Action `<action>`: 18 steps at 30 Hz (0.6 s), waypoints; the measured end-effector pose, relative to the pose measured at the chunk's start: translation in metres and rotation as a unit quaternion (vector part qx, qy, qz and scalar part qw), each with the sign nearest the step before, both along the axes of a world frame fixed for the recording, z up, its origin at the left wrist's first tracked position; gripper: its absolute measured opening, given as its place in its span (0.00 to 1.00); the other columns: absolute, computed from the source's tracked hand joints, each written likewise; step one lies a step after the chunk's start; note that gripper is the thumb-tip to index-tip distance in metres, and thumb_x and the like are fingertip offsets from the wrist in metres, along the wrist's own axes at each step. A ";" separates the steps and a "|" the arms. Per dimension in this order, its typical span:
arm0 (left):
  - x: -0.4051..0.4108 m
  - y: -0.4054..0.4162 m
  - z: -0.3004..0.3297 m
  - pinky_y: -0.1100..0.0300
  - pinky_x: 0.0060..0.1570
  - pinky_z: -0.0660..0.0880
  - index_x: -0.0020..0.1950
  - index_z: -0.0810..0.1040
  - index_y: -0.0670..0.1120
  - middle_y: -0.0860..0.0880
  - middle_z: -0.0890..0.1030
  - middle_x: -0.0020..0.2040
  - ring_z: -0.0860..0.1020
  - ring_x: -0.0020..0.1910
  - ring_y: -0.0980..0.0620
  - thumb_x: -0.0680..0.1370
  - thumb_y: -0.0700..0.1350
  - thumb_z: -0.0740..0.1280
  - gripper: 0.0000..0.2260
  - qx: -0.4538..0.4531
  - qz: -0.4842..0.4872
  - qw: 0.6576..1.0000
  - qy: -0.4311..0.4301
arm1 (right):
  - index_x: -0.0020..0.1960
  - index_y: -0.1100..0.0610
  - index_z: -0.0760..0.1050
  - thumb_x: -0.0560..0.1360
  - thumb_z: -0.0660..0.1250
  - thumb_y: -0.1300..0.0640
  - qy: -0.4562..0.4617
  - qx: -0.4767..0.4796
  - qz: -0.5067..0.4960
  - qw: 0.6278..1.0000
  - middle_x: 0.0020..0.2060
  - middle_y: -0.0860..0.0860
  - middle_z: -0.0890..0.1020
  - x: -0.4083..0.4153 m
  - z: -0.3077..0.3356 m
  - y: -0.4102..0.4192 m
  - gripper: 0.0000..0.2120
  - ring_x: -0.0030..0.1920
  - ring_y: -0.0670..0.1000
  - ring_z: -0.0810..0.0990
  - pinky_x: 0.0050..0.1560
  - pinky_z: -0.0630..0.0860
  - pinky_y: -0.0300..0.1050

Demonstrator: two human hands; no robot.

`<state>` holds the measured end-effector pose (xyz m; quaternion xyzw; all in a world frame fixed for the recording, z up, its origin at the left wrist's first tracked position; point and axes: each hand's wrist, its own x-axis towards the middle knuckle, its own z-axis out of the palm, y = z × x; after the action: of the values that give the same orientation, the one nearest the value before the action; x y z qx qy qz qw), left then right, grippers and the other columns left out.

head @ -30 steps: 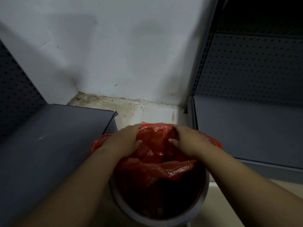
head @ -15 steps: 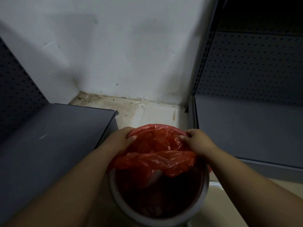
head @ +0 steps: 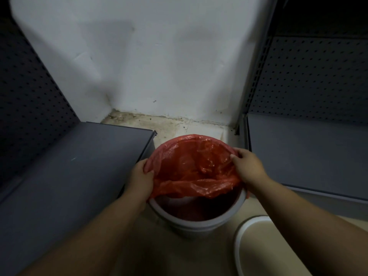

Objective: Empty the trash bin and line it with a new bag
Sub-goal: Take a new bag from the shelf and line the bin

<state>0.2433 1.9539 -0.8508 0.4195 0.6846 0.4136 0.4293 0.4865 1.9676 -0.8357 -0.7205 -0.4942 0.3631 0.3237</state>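
Observation:
A round grey trash bin stands on the floor between two shelf units. A red plastic bag is spread over its mouth. The bag's far edge is folded over the far rim, while its near edge sags loose inside the bin. My left hand grips the bag's edge at the bin's left rim. My right hand pinches the bag's edge at the right rim. The near rim of the bin is bare.
A low grey shelf lies at the left and another grey shelf at the right, both with perforated back panels. A white wall rises behind a dirty floor strip. A pale round container sits at the lower right.
My hands have moved apart from the middle of the bag to the bin's sides, spreading the bag open over the far rim. The view has pulled back.

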 end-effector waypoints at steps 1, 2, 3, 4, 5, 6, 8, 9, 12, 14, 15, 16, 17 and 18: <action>0.001 -0.001 -0.001 0.53 0.49 0.77 0.48 0.77 0.54 0.52 0.80 0.45 0.80 0.47 0.48 0.79 0.37 0.58 0.13 0.004 0.017 1.000 0.006 | 0.69 0.53 0.68 0.80 0.57 0.53 0.003 0.000 0.027 1.000 0.60 0.53 0.78 0.000 0.000 -0.006 0.18 0.59 0.56 0.77 0.63 0.73 0.57; 0.003 -0.003 -0.002 0.53 0.51 0.77 0.55 0.77 0.51 0.50 0.80 0.48 0.79 0.51 0.47 0.79 0.38 0.57 0.13 0.010 0.032 0.999 0.020 | 0.71 0.50 0.65 0.80 0.57 0.52 0.004 0.001 0.051 0.999 0.61 0.52 0.77 0.000 -0.001 -0.012 0.20 0.60 0.55 0.77 0.64 0.73 0.58; 0.004 -0.004 -0.004 0.52 0.54 0.76 0.62 0.75 0.49 0.49 0.79 0.53 0.78 0.55 0.46 0.80 0.38 0.57 0.14 0.011 0.048 0.998 0.033 | 0.72 0.49 0.62 0.79 0.58 0.51 0.008 0.006 0.068 0.998 0.61 0.51 0.77 0.001 -0.002 -0.019 0.21 0.60 0.55 0.77 0.64 0.73 0.58; 0.005 -0.006 -0.004 0.50 0.57 0.75 0.67 0.72 0.49 0.47 0.78 0.58 0.77 0.59 0.45 0.80 0.39 0.57 0.16 0.011 0.062 0.997 0.040 | 0.72 0.47 0.60 0.79 0.58 0.51 0.018 0.014 0.080 0.997 0.61 0.49 0.76 0.001 -0.002 -0.025 0.22 0.61 0.54 0.76 0.64 0.72 0.58; 0.006 -0.007 -0.004 0.49 0.60 0.74 0.69 0.70 0.49 0.46 0.77 0.62 0.76 0.60 0.45 0.80 0.39 0.57 0.18 0.012 0.073 0.996 0.042 | 0.73 0.46 0.59 0.79 0.59 0.51 0.031 0.027 0.089 0.995 0.61 0.47 0.75 0.001 -0.003 -0.030 0.23 0.61 0.52 0.75 0.64 0.72 0.57; 0.006 -0.008 -0.004 0.48 0.61 0.74 0.70 0.69 0.49 0.45 0.76 0.64 0.76 0.61 0.44 0.80 0.40 0.57 0.18 0.016 0.079 0.996 0.041 | 0.73 0.45 0.58 0.80 0.59 0.51 0.039 0.038 0.097 0.994 0.61 0.44 0.73 0.000 -0.003 -0.036 0.23 0.62 0.50 0.74 0.65 0.71 0.53; 0.007 -0.010 -0.003 0.50 0.61 0.73 0.71 0.68 0.48 0.44 0.75 0.66 0.75 0.62 0.44 0.81 0.41 0.58 0.18 0.027 0.086 0.995 0.041 | 0.76 0.47 0.52 0.80 0.58 0.51 0.028 0.059 0.100 0.993 0.64 0.44 0.69 0.000 -0.006 -0.048 0.27 0.65 0.47 0.69 0.66 0.66 0.48; 0.009 -0.012 -0.002 0.53 0.59 0.72 0.71 0.67 0.47 0.43 0.75 0.66 0.74 0.63 0.43 0.81 0.42 0.57 0.18 0.034 0.091 0.994 0.042 | 0.77 0.48 0.50 0.80 0.58 0.49 0.010 0.071 0.097 0.993 0.68 0.46 0.67 0.000 -0.010 -0.053 0.28 0.69 0.48 0.66 0.69 0.63 0.49; 0.010 -0.020 -0.001 0.54 0.57 0.69 0.73 0.65 0.46 0.43 0.72 0.69 0.72 0.66 0.43 0.82 0.45 0.55 0.18 0.051 0.085 0.994 0.053 | 0.77 0.48 0.47 0.77 0.53 0.40 -0.051 0.096 0.098 0.989 0.76 0.49 0.59 0.001 -0.022 -0.067 0.33 0.75 0.49 0.58 0.73 0.57 0.49; 0.010 -0.028 -0.002 0.52 0.62 0.68 0.75 0.61 0.48 0.43 0.69 0.71 0.69 0.69 0.44 0.82 0.47 0.53 0.20 0.058 0.045 0.995 0.073 | 0.77 0.48 0.46 0.74 0.49 0.36 -0.062 0.106 0.100 0.987 0.77 0.48 0.56 0.004 -0.029 -0.074 0.35 0.76 0.47 0.56 0.74 0.55 0.47; 0.009 -0.033 -0.003 0.50 0.65 0.67 0.76 0.58 0.49 0.43 0.67 0.73 0.68 0.70 0.44 0.82 0.49 0.52 0.21 0.062 0.023 0.994 0.083 | 0.77 0.48 0.45 0.73 0.47 0.34 -0.065 0.110 0.106 0.986 0.77 0.48 0.55 0.006 -0.033 -0.076 0.37 0.76 0.46 0.54 0.74 0.54 0.46; 0.009 -0.039 -0.003 0.49 0.66 0.66 0.77 0.54 0.51 0.44 0.64 0.74 0.66 0.71 0.44 0.82 0.50 0.51 0.22 0.064 0.003 0.994 0.089 | 0.77 0.47 0.43 0.72 0.45 0.31 -0.073 0.109 0.117 0.984 0.77 0.47 0.54 0.008 -0.035 -0.078 0.39 0.75 0.44 0.53 0.74 0.53 0.45; 0.008 -0.044 -0.002 0.48 0.67 0.64 0.77 0.51 0.52 0.44 0.61 0.76 0.65 0.72 0.44 0.82 0.52 0.50 0.24 0.067 -0.014 0.993 0.093 | 0.77 0.46 0.42 0.69 0.43 0.27 -0.078 0.107 0.132 0.982 0.77 0.46 0.52 0.011 -0.038 -0.079 0.41 0.74 0.42 0.51 0.73 0.52 0.44; 0.006 -0.050 -0.002 0.49 0.68 0.63 0.78 0.48 0.52 0.45 0.58 0.77 0.62 0.74 0.45 0.81 0.53 0.50 0.25 0.072 -0.030 0.992 0.099 | 0.76 0.45 0.40 0.67 0.41 0.24 -0.082 0.102 0.144 0.981 0.77 0.44 0.51 0.015 -0.039 -0.079 0.44 0.73 0.40 0.50 0.73 0.51 0.43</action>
<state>0.2494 1.9039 -0.8527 0.5086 0.6793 0.4047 0.3408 0.5013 1.8886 -0.8752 -0.6324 -0.6520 0.2934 0.2982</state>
